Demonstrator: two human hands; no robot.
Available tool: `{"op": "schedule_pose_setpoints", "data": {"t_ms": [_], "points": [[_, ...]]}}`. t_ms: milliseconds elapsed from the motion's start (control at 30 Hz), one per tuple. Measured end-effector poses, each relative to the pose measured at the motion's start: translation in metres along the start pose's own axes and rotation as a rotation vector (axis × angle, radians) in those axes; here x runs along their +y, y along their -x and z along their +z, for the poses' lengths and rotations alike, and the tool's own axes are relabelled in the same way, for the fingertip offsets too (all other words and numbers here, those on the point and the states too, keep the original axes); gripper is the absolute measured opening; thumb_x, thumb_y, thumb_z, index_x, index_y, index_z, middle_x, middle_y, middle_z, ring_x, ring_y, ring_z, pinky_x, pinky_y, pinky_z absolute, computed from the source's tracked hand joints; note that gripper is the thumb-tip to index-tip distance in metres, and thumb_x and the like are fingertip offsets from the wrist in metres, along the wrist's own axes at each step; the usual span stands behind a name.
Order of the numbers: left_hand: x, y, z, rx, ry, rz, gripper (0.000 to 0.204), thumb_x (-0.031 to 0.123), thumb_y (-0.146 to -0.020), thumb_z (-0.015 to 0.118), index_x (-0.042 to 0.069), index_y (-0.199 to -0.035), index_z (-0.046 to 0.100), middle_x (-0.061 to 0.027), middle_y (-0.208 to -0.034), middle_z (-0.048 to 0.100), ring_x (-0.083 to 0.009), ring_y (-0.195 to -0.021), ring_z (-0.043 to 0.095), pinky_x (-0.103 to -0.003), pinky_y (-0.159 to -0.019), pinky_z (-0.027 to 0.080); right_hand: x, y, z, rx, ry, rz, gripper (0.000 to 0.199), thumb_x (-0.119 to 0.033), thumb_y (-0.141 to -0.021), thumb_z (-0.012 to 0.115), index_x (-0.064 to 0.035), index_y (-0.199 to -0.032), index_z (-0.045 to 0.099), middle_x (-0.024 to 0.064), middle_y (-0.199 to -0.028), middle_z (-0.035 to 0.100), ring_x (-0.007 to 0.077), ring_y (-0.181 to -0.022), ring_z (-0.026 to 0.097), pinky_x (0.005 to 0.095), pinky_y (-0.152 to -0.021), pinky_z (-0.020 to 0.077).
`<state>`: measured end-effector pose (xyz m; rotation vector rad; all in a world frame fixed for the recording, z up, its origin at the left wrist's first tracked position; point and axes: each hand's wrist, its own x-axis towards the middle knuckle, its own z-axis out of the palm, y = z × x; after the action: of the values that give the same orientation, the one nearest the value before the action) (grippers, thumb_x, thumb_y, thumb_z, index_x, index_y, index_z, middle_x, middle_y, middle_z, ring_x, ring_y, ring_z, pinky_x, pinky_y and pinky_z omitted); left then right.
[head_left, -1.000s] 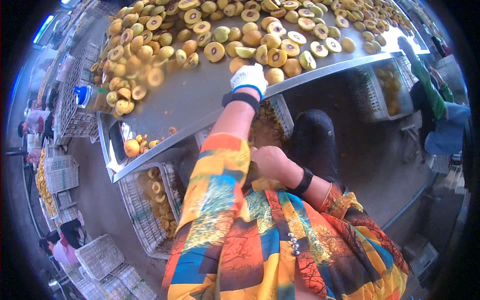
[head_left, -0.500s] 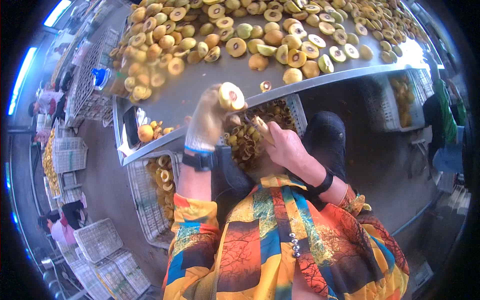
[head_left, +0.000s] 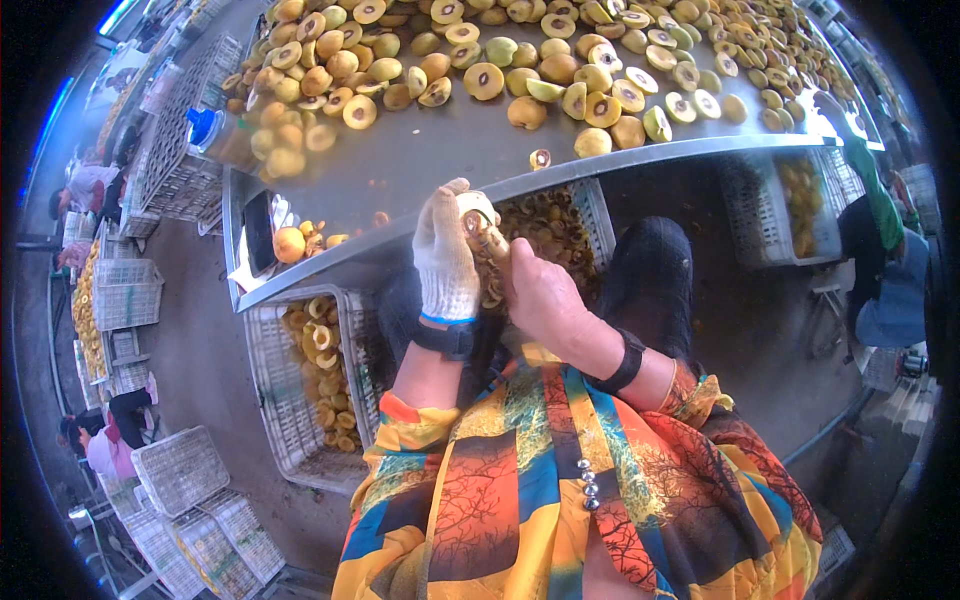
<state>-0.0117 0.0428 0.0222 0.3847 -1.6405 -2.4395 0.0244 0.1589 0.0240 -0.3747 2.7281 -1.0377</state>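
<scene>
While the left hand (head_left: 446,262), in a white knit glove, was stretched out over the metal table (head_left: 420,160) a second ago, it now sits pulled back just below the table's near edge, fingers wrapped around a halved yellow fruit (head_left: 474,213). The bare right hand (head_left: 545,295) has closed in against it, touching the fruit; whether its fingers pinch a tool cannot be told. Judged from this, a piece has been fetched from the heap and is now being worked between both hands.

Fruit pile (head_left: 520,60): halved and whole, yellow-green, on the far part of the table. White slatted crate (head_left: 300,390) under the table's left end, holding cut halves. Second crate (head_left: 560,225) directly beneath the hands. Blue-capped bottle (head_left: 215,135) at the table's left rim. No readable labels or signs.
</scene>
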Motion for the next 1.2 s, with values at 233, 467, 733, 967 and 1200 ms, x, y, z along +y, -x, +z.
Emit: {"op": "schedule_pose_setpoints", "data": {"t_ms": [233, 467, 733, 967, 1200], "points": [[-0.001, 0.001, 0.013, 0.140, 0.237, -0.050, 0.032, 0.030, -0.093, 0.050, -0.001, -0.097, 0.056, -0.0083, -0.076, 0.058, -0.0136, -0.057, 0.056, -0.024, -0.050, 0.046, -0.009, 0.000, 0.000, 0.025, -0.010, -0.018, 0.018, 0.002, -0.074, 0.049, 0.0029, -0.089, 0.038, 0.0250, -0.066, 0.058, 0.0417, -0.066, 0.059, 0.0482, -0.059, 0.0472], [-0.016, -0.004, 0.010, 0.143, 0.139, 0.089, 0.042, 0.043, -0.091, 0.047, 0.003, -0.101, 0.052, -0.0104, -0.082, 0.060, -0.0188, -0.064, 0.059, -0.028, -0.056, 0.050, -0.014, 0.000, -0.004, 0.055, -0.003, -0.004, 0.018, 0.002, -0.074, 0.050, 0.0025, -0.088, 0.038, 0.0254, -0.068, 0.058, 0.0418, -0.066, 0.059, 0.0484, -0.059, 0.0471], [0.012, -0.007, -0.009, -0.025, 0.107, -0.236, 0.031, 0.032, -0.090, 0.048, 0.001, -0.087, 0.055, -0.0127, -0.069, 0.060, -0.0207, -0.052, 0.058, -0.028, -0.048, 0.048, -0.014, 0.000, -0.004, -0.136, -0.063, -0.036, 0.020, -0.002, -0.074, 0.052, 0.0058, -0.089, 0.042, 0.0281, -0.072, 0.058, 0.0438, -0.072, 0.058, 0.0481, -0.064, 0.0469], [0.010, -0.011, -0.018, -0.163, -0.065, -0.229, 0.034, 0.034, -0.091, 0.047, 0.002, -0.083, 0.056, -0.0136, -0.070, 0.060, -0.0202, -0.051, 0.057, -0.027, -0.044, 0.046, -0.001, -0.005, -0.004, -0.323, -0.336, -0.026, 0.024, -0.008, -0.075, 0.055, 0.0034, -0.093, 0.047, 0.0231, -0.070, 0.058, 0.0367, -0.067, 0.060, 0.0400, -0.062, 0.0474], [0.018, -0.004, -0.012, 0.096, 0.310, -0.399, 0.034, 0.043, -0.090, 0.045, 0.010, -0.091, 0.054, -0.0111, -0.076, 0.060, -0.0203, -0.051, 0.056, -0.027, -0.040, 0.046, 0.022, -0.016, 0.005, -0.900, -1.413, 0.256, 0.017, -0.005, -0.080, 0.058, -0.0054, -0.095, 0.050, -0.0039, -0.061, 0.045, 0.0038, -0.051, 0.044, 0.0187, -0.044, 0.0354]]}}
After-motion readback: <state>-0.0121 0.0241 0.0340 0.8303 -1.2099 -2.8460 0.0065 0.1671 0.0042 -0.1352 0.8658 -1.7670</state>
